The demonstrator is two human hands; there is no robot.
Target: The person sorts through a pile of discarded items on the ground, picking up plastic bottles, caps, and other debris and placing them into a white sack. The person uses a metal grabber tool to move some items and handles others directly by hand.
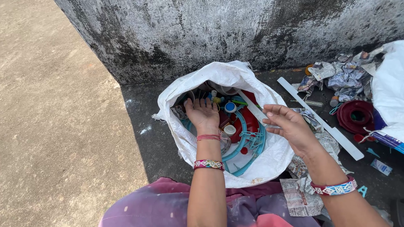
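White woven sack [191,86] open on the ground against a stained wall [235,29], filled with plastic scrap: teal hoop [246,141], red pieces [251,122], bottle caps [229,106]. Left hand [203,113] down inside the sack, fingers spread among the scrap, grip hidden. Right hand [290,126] above the sack's rim, half open, pinching a clear plastic strip [256,110]. Nearby: crumpled newspaper [301,193], long white strip [322,122], red lid [355,115], small white-and-blue packet [382,167].

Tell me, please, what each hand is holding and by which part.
The right hand pinches a white strip by its near end. The left hand reaches into the sack; a grip cannot be told.
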